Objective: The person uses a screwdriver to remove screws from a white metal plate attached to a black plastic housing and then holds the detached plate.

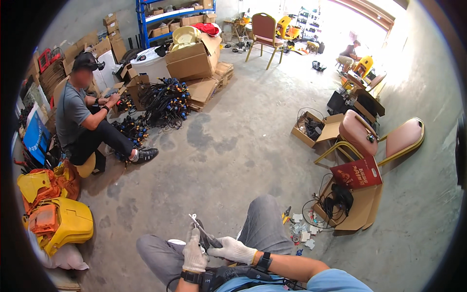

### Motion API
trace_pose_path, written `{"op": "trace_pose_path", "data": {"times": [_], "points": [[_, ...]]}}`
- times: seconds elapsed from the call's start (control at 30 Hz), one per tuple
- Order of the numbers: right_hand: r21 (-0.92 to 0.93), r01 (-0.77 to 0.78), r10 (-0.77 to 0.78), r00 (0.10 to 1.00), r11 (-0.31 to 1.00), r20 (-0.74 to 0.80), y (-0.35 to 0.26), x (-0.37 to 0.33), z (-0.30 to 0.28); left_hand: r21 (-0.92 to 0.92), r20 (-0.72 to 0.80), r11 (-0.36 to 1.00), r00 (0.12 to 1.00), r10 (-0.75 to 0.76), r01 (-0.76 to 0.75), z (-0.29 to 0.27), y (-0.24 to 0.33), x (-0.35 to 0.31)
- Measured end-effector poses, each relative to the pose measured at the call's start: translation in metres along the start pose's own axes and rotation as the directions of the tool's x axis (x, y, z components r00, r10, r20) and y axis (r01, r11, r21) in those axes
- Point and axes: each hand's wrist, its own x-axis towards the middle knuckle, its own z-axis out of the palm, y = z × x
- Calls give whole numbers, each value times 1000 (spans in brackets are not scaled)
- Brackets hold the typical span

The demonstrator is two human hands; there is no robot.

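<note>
Both my hands wear white knit gloves and meet above my lap, between my knees. My left hand [194, 257] is closed, upright, around a slim dark piece with a pale, metal-looking tip [193, 217] sticking out above the fingers. From the right, my right hand [232, 250] closes on a dark grey, handle-like tool [210, 239] that slants up to the left against that piece. The tool's exact kind is too small to tell. Fingers hide the lower ends of both things.
Cable scraps and small white pieces [305, 236] lie right of my knee, near an open carton [362, 214] with black cables. Yellow plastic shells [73, 221] are piled left. A seated person [80, 112] handles something beside a cable heap [168, 103]. Chairs [357, 131] stand right.
</note>
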Motion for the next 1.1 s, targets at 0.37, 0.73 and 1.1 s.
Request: {"op": "trace_pose_path", "data": {"times": [0.37,0.73,1.1], "points": [[42,-55,55,998,998,-13,-4,-3,1,304,142,879,930,338,-366,-17,-22,16],[121,-85,91,995,989,-40,-8,-7,3,-246,63,969,998,-10,25,1,-8,4],[265,-61,61,998,962,10,6,-2,4,-275,37,961,999,-6,16,0,-20,11]]}}
